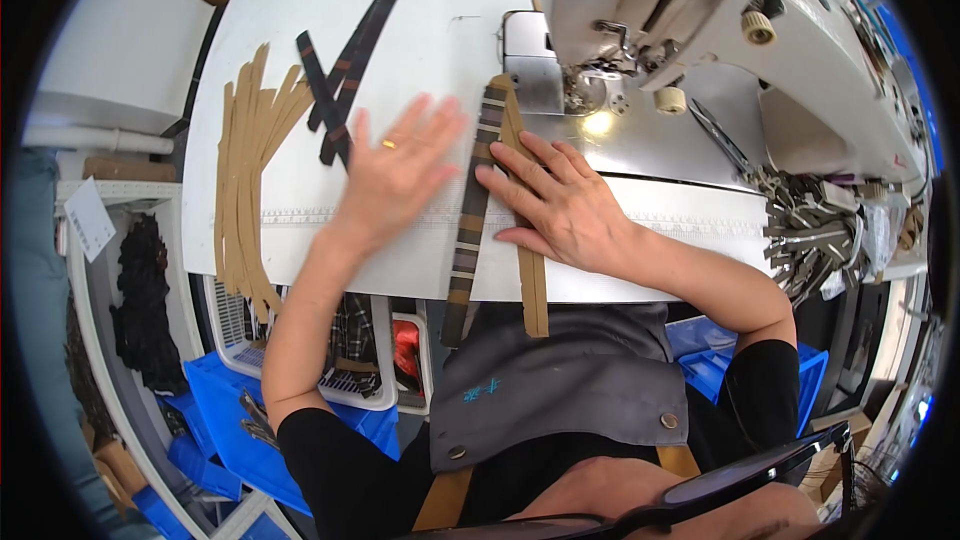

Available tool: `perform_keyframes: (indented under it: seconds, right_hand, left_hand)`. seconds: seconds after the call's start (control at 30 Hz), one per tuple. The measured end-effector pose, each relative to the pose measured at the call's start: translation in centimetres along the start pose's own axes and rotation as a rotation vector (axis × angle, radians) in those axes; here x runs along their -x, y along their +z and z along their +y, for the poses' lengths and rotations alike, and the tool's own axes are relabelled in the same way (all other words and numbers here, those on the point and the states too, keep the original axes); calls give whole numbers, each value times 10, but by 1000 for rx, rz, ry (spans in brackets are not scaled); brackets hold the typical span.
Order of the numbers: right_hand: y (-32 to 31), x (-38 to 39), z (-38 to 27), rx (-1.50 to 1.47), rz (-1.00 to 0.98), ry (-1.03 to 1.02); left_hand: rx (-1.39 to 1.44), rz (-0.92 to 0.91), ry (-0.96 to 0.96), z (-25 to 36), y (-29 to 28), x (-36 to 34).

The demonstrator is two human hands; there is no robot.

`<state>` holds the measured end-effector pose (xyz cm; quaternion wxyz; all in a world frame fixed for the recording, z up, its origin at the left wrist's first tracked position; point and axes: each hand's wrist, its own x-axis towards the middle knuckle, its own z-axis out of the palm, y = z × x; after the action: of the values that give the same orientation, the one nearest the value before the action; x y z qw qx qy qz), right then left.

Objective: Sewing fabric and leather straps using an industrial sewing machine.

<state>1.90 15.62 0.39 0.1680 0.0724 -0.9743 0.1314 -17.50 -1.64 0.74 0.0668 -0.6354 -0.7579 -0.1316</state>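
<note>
A dark striped fabric strip (470, 225) runs lengthwise down the white table, its near end hanging past the front edge. Beside it lies a tan strip (534, 295); the two meet at the far end, close to the sewing machine's plate. My right hand (575, 205) rests flat with fingers spread over the tan strip, fingertips by the striped one. Slightly blurred, my left hand (395, 185) is over the table left of the striped strip, fingers stretched out and holding nothing. Dark strips with reddish bands (350, 70) lie crossed just beyond it, next to a bundle of tan strips (238, 180).
The white sewing machine (690, 10) stands at the far right, its lamp lit over the metal plate (640, 135). Tweezers (720, 135) lie there. Bundled strips (815, 240) sit at the table's right end. Below the table are a white basket (240, 340) and blue bins (225, 420).
</note>
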Motion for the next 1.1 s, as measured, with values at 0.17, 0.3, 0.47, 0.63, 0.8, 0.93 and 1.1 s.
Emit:
perform_keyframes:
  seconds: [0.17, 0.3, 0.47, 0.63, 0.8, 0.93, 1.1]
  right_hand:
    - [-13, 23, 6, -26, 60, 24]
    - [-14, 36, 3, -11, 90, 55]
    - [-6, 57, 7, -84, 203, 65]
    - [-60, 137, 27, 222, 195, 216]
    - [-153, 243, 69, 466, 152, 683]
    - [-190, 284, 110, -117, 171, 871]
    - [-200, 290, 121, -400, 168, 898]
  left_hand:
    - [20, -77, -106, 37, 20, -13]
    - [-41, -26, -113, 51, 18, -25]
    - [83, -99, 79, 83, 30, -48]
    - [-32, -185, -36, 83, 31, -54]
    - [34, -44, 20, 78, 36, -54]
    - [69, 3, 63, 80, 31, -59]
    - [125, -8, 95, 99, 14, -63]
